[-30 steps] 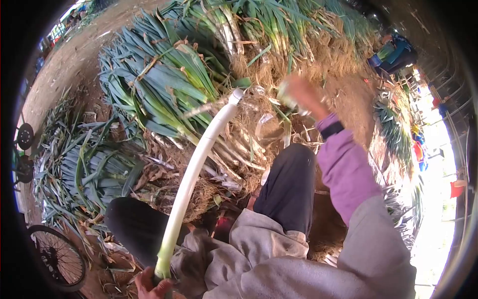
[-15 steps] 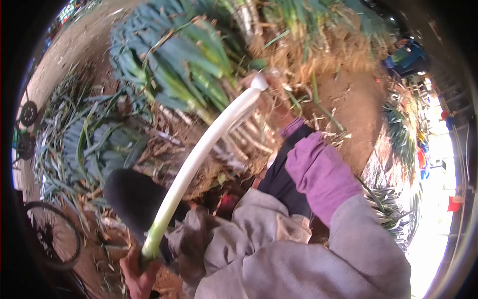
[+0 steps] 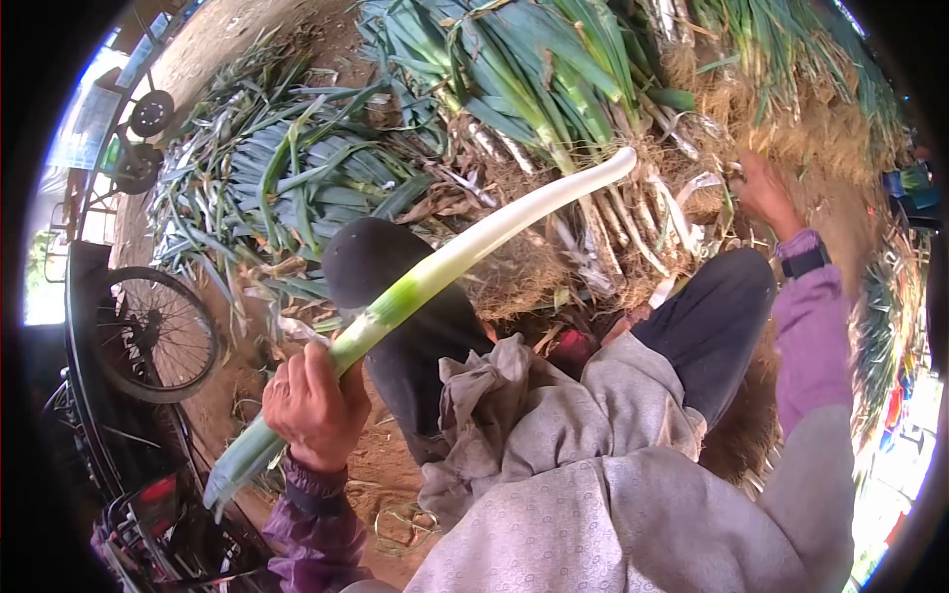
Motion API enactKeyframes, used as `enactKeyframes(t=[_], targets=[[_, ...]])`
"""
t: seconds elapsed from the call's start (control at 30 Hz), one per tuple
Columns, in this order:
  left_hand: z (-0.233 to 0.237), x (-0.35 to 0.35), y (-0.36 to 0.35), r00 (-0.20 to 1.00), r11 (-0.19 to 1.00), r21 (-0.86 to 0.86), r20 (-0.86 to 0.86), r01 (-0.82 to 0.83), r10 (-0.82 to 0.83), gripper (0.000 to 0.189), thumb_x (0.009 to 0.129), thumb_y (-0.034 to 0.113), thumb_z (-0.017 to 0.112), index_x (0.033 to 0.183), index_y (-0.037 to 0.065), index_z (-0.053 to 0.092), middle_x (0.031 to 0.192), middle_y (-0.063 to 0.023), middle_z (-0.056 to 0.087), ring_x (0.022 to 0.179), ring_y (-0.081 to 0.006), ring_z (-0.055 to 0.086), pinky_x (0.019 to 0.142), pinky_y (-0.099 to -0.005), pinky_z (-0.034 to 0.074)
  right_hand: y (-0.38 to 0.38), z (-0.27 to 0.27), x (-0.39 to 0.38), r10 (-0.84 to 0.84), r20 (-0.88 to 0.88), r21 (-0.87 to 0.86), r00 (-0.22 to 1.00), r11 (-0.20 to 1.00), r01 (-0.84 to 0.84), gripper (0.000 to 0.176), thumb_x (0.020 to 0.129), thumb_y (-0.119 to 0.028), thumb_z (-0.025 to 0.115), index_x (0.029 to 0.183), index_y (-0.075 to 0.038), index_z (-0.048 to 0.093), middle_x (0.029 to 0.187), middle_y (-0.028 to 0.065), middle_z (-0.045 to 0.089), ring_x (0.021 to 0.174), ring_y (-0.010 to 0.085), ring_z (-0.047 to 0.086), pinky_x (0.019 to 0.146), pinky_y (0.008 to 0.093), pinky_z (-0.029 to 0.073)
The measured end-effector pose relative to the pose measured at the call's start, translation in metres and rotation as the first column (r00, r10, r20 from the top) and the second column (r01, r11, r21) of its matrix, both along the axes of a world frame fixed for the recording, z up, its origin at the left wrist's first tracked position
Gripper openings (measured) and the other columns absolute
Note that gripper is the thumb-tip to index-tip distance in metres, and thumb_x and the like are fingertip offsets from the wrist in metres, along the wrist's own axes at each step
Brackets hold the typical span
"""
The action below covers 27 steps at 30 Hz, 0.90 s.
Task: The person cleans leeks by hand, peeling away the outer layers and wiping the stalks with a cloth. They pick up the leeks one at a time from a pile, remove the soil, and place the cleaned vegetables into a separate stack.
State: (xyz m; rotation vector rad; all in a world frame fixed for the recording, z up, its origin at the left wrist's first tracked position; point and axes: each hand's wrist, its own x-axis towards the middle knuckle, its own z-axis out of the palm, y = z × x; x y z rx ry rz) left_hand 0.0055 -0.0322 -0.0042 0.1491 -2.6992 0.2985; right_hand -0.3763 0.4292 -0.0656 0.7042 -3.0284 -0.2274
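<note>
My left hand (image 3: 318,405) is wrapped around the green upper part of a leek (image 3: 474,247). The leek slants up to the right across my knees, its pale white end bare and smooth, its cut leaves sticking out below my fist. My right hand (image 3: 768,195) is out to the right, apart from the leek, over the ground beside the roots. Its fingers are curled together, and what they hold, if anything, I cannot make out. A pale peeled strip (image 3: 698,186) lies to the left of that hand, among rooted leeks (image 3: 603,232).
A large pile of leeks (image 3: 514,69) lies in front, another pile (image 3: 297,178) to its left. More leeks with shaggy roots (image 3: 801,109) are at the upper right. A wheel (image 3: 158,334) stands at the left. Dry scraps litter the soil around my feet.
My right hand has left the leek's white end and moved away to the right. My left hand has come up, bringing the leek to a flatter slant. The view has shifted.
</note>
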Motion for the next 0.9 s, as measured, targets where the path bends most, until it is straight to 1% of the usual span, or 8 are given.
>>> enactKeyframes(t=[0.03, 0.1, 0.2, 0.23, 0.33, 0.43, 0.67, 0.9], targets=[[0.005, -0.004, 0.001, 0.999, 0.999, -0.042, 0.034, -0.012, 0.013, 0.032, 0.080, 0.024, 0.066, 0.099, 0.000, 0.056, 0.070, -0.0081, 0.049, 0.062, -0.0263, 0.053, 0.055, -0.0383, 0.039, -0.049, 0.027, 0.025, -0.127, 0.005, -0.036, 0.992, 0.991, 0.127, 0.034, 0.088, -0.026, 0.062, 0.113, -0.002, 0.058, 0.098, 0.0189, 0.067, 0.085, 0.0343, 0.066, 0.075, 0.0418, 0.052], [0.011, -0.010, 0.005, 1.000, 0.994, -0.109, 0.015, 0.017, -0.016, 0.031, 0.079, 0.022, 0.066, 0.099, 0.000, 0.056, 0.070, -0.0078, 0.049, 0.062, -0.0257, 0.053, 0.055, -0.0380, 0.039, -0.097, 0.039, 0.064, -0.067, -0.069, -0.484, 0.995, 0.875, 0.025, 0.033, 0.090, -0.029, 0.062, 0.112, -0.003, 0.059, 0.085, 0.0157, 0.067, 0.073, 0.0294, 0.066, 0.065, 0.0399, 0.052], [0.016, -0.025, 0.018, 0.996, 0.973, -0.223, -0.040, 0.068, -0.079, 0.025, 0.079, 0.015, 0.062, 0.097, -0.001, 0.058, 0.072, -0.0087, 0.051, 0.061, -0.0240, 0.054, 0.053, -0.0368, 0.040, -0.172, 0.048, 0.124, 0.394, -0.306, -0.763, 0.866, 0.443, -0.471, 0.022, 0.087, -0.024, 0.064, 0.095, -0.004, 0.064, 0.068, 0.0092, 0.060, 0.055, 0.0206, 0.060, 0.050, 0.0327, 0.048], [0.018, -0.028, 0.020, 0.993, 0.962, -0.259, -0.053, 0.090, -0.107, 0.024, 0.078, 0.014, 0.061, 0.097, -0.001, 0.058, 0.073, -0.0092, 0.052, 0.061, -0.0238, 0.054, 0.053, -0.0366, 0.040, -0.191, 0.057, 0.145, 0.535, -0.211, -0.755, 0.818, 0.443, -0.484, 0.022, 0.090, -0.019, 0.062, 0.096, 0.003, 0.063, 0.080, 0.0146, 0.065, 0.066, 0.0200, 0.064, 0.056, 0.0295, 0.053], [0.027, -0.032, 0.031, 0.988, 0.937, -0.324, -0.043, 0.128, -0.150, 0.022, 0.078, 0.010, 0.059, 0.095, -0.003, 0.059, 0.075, -0.0111, 0.055, 0.060, -0.0225, 0.054, 0.052, -0.0351, 0.041, -0.235, 0.080, 0.189, 0.673, -0.276, -0.691, 0.686, 0.357, -0.629, 0.026, 0.077, -0.019, 0.067, 0.087, 0.003, 0.058, 0.073, 0.0134, 0.054, 0.062, 0.0237, 0.057, 0.051, 0.0345, 0.047], [0.033, -0.031, 0.038, 0.989, 0.941, -0.310, -0.008, 0.138, -0.148, 0.022, 0.078, 0.012, 0.060, 0.095, -0.002, 0.059, 0.072, -0.0095, 0.053, 0.058, -0.0216, 0.053, 0.052, -0.0351, 0.040, -0.254, 0.077, 0.210, 0.644, -0.360, -0.668, 0.675, 0.327, -0.668, 0.029, 0.071, -0.018, 0.067, 0.087, 0.004, 0.056, 0.073, 0.0123, 0.050, 0.061, 0.0264, 0.055, 0.050, 0.0371, 0.046], [0.038, -0.031, 0.038, 0.990, 0.993, 0.054, 0.094, 0.104, -0.109, 0.031, 0.075, 0.018, 0.067, 0.097, 0.001, 0.056, 0.073, -0.0086, 0.053, 0.063, -0.0262, 0.055, 0.055, -0.0390, 0.041, -0.257, 0.057, 0.216, 0.640, -0.574, -0.350, 0.511, 0.373, -0.859, 0.018, 0.069, -0.009, 0.062, 0.077, 0.007, 0.058, 0.071, 0.0103, 0.052, 0.057, 0.0204, 0.051, 0.045, 0.0322, 0.038], [0.041, -0.037, 0.048, 0.983, 0.990, 0.057, 0.123, 0.131, -0.137, 0.036, 0.070, 0.020, 0.070, 0.098, 0.002, 0.056, 0.073, -0.0074, 0.053, 0.063, -0.0261, 0.056, 0.058, -0.0401, 0.041, -0.249, 0.064, 0.217, 0.714, -0.517, -0.221, 0.472, 0.421, -0.880, 0.016, 0.061, -0.008, 0.061, 0.070, 0.005, 0.057, 0.064, 0.0091, 0.049, 0.055, 0.0194, 0.049, 0.044, 0.0302, 0.035]])
